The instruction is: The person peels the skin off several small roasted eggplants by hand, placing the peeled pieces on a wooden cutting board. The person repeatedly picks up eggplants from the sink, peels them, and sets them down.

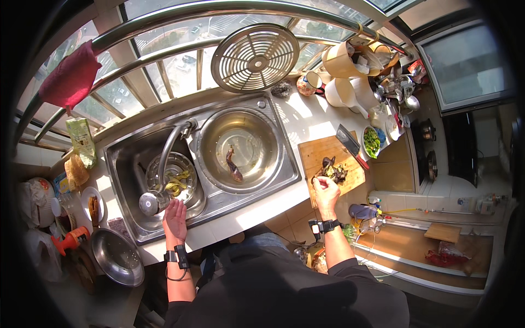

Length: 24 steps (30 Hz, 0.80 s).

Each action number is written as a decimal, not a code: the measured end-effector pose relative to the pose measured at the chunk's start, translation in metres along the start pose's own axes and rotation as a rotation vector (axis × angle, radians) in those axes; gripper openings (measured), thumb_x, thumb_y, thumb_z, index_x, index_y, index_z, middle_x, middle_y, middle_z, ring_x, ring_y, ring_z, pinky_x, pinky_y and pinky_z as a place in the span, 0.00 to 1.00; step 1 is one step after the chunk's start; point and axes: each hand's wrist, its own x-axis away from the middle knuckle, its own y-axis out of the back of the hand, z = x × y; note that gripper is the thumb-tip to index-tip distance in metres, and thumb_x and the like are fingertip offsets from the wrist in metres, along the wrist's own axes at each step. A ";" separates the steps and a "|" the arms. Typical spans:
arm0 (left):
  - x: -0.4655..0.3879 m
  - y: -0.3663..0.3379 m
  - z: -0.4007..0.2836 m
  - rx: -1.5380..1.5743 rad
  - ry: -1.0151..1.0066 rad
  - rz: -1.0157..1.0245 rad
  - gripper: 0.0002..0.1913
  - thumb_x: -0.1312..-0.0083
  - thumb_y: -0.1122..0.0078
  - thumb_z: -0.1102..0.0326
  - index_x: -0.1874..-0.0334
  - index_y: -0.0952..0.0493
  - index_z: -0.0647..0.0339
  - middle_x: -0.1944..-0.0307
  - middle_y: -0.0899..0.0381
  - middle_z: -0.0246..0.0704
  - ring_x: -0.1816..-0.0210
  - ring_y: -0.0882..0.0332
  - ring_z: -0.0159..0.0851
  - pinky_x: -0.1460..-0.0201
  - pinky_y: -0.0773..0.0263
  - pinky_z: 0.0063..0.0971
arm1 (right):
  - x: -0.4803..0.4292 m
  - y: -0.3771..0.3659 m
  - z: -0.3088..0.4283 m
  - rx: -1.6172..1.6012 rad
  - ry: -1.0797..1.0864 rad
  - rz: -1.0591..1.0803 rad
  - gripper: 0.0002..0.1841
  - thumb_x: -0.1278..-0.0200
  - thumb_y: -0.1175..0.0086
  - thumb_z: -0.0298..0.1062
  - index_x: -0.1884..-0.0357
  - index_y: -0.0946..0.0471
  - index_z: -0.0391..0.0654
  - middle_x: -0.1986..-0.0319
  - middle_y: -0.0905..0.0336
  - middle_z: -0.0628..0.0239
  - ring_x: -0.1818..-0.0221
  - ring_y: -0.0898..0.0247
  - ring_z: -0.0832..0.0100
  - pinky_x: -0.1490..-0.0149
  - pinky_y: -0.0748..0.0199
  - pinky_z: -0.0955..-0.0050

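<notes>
My left hand (175,219) is palm up and flat at the front rim of the left sink basin (127,176), holding nothing. Beside its fingertips is the head of the chrome faucet (155,203). Under the spout sits a bowl (152,169) with yellow-green peelings (178,182). My right hand (328,192) is over the near left part of a wooden cutting board (313,153), thumb and fingers drawn together. A dark bit shows by the fingertips; whether they grip it is unclear. Dark, wilted-looking scraps (334,170) lie just beyond. A cleaver (348,141) rests at the board's far right.
A large steel basin (209,172) holds shallow water and a dark, elongated vegetable (233,166). Chopped greens fill a white bowl (371,142) right of the cleaver. A round slotted rack (255,57) leans by the window. At left, a steel bowl (117,257) sits at the counter's edge.
</notes>
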 end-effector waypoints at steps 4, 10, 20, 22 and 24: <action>0.021 -0.015 0.002 -0.011 0.045 0.011 0.17 0.24 0.50 0.75 0.35 0.30 0.68 0.34 0.25 0.46 0.32 0.25 0.47 0.27 0.28 0.42 | -0.044 0.029 -0.034 0.084 0.042 -0.150 0.06 0.40 0.31 0.29 0.64 0.14 0.38 0.75 0.15 0.69 0.72 0.22 0.81 0.63 0.23 0.78; 0.040 -0.044 0.022 -0.069 0.068 0.008 0.16 0.24 0.53 0.76 0.36 0.29 0.68 0.35 0.24 0.46 0.32 0.25 0.47 0.27 0.27 0.42 | -0.080 0.043 -0.092 0.486 0.038 -0.037 0.10 0.36 0.43 0.23 0.56 0.13 0.39 0.59 0.13 0.50 0.55 0.15 0.53 0.46 0.19 0.62; 0.054 -0.088 0.059 -0.166 0.083 0.098 0.16 0.23 0.53 0.74 0.36 0.30 0.66 0.37 0.23 0.45 0.36 0.22 0.45 0.31 0.25 0.40 | -0.084 0.050 -0.114 0.267 -0.014 -0.067 0.09 0.36 0.35 0.30 0.57 0.14 0.37 0.70 0.17 0.59 0.67 0.18 0.69 0.59 0.21 0.69; 0.055 -0.096 0.064 -0.146 0.117 0.086 0.15 0.23 0.52 0.74 0.36 0.29 0.66 0.38 0.23 0.44 0.37 0.22 0.44 0.32 0.24 0.40 | -0.090 0.044 -0.124 0.305 0.020 -0.045 0.08 0.37 0.34 0.29 0.58 0.14 0.38 0.70 0.18 0.60 0.68 0.20 0.68 0.59 0.22 0.69; 0.057 -0.102 0.067 -0.193 0.108 0.099 0.14 0.23 0.52 0.74 0.37 0.29 0.65 0.38 0.22 0.44 0.38 0.21 0.44 0.33 0.23 0.40 | -0.094 0.039 -0.131 0.355 0.066 -0.057 0.08 0.38 0.34 0.28 0.58 0.13 0.38 0.69 0.18 0.60 0.69 0.21 0.69 0.60 0.22 0.71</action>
